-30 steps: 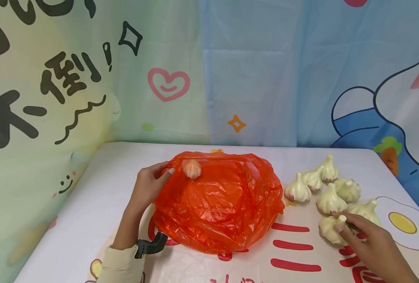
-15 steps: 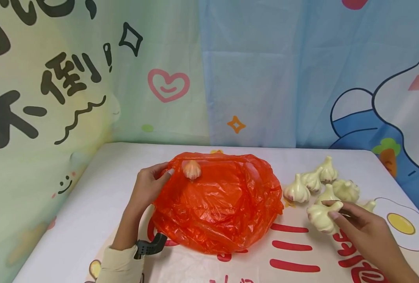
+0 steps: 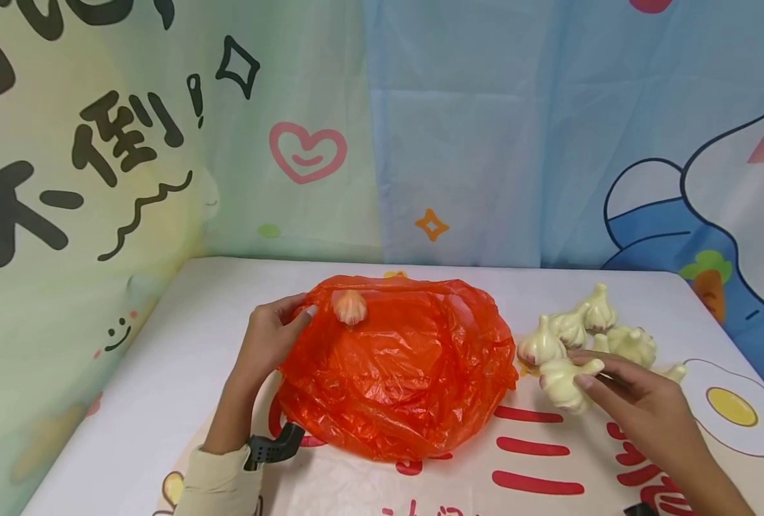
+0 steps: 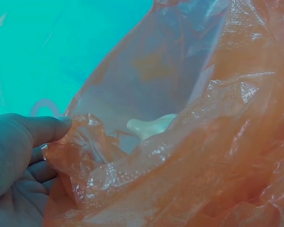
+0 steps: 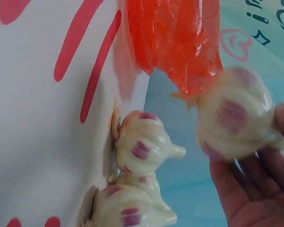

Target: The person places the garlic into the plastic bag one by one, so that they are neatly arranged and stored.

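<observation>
A crumpled red plastic bag [image 3: 408, 358] lies mid-table in the head view. My left hand [image 3: 271, 337] pinches its left edge between thumb and fingers. One garlic bulb [image 3: 350, 308] shows inside the bag near that hand; in the left wrist view only the pale stem of this garlic bulb [image 4: 151, 126] peeks past the plastic. My right hand [image 3: 640, 401] holds another garlic bulb [image 3: 564, 384] by its stem side, raised above the table to the right of the bag. In the right wrist view the held garlic bulb [image 5: 236, 113] is slightly blurred, with purple patches.
Several garlic bulbs [image 3: 633, 347] sit grouped on the right of the table, behind my right hand. Two bulbs, the nearer one a garlic bulb [image 5: 141, 144], stand below the held one in the right wrist view. A printed curtain [image 3: 459, 143] hangs behind the table.
My right hand has lifted the garlic bulb off the table and carried it left toward the bag. My left hand keeps its pinch on the bag's edge, unmoved.
</observation>
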Action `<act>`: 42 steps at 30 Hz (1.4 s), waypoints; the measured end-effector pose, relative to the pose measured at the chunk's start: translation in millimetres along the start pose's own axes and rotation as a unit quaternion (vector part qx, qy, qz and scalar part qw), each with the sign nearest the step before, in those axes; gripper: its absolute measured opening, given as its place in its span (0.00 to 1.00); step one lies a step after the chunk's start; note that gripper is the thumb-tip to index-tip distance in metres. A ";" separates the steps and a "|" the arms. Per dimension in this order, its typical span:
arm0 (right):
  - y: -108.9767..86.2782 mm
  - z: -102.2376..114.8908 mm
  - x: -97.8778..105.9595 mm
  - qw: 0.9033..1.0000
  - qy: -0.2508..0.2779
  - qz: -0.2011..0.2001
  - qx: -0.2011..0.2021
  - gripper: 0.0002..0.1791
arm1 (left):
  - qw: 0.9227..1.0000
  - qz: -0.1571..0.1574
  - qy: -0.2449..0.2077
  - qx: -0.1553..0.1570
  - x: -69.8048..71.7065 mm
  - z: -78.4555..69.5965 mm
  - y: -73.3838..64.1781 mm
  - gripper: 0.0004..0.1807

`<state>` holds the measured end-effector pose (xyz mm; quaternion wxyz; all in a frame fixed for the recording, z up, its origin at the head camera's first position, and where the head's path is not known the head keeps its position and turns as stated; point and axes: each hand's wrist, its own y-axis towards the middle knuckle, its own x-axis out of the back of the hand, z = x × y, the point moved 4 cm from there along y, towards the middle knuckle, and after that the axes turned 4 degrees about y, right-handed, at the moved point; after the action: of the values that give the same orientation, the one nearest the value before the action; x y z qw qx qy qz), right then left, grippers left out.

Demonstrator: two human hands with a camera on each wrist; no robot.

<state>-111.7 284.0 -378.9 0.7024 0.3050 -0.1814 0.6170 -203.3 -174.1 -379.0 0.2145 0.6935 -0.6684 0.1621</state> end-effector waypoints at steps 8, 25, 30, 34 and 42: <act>8.0 15.0 -5.6 0.999 0.039 -0.031 0.012 0.19 | 1.000 0.001 0.005 -0.010 -0.6 -0.4 0.0 0.19; 32.1 49.1 -30.1 0.990 0.117 -0.007 0.080 0.16 | 1.000 -0.001 0.010 -0.028 -0.4 0.9 0.1 0.18; 43.7 50.7 -34.0 0.987 0.142 -0.017 0.076 0.15 | 0.999 -0.002 0.011 -0.031 -0.1 0.0 -0.4 0.18; 51.0 52.3 -41.0 0.982 0.172 -0.019 0.072 0.15 | 0.999 -0.003 0.013 -0.035 0.2 -0.8 -0.8 0.18; 61.4 60.5 -56.7 0.981 0.186 -0.007 0.061 0.16 | 0.999 -0.006 0.014 -0.038 1.0 -0.8 -1.2 0.17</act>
<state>-174.2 204.9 -356.9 0.7079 0.2287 -0.0079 0.6682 -202.0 -174.5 -377.8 0.2505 0.6865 -0.6671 0.1450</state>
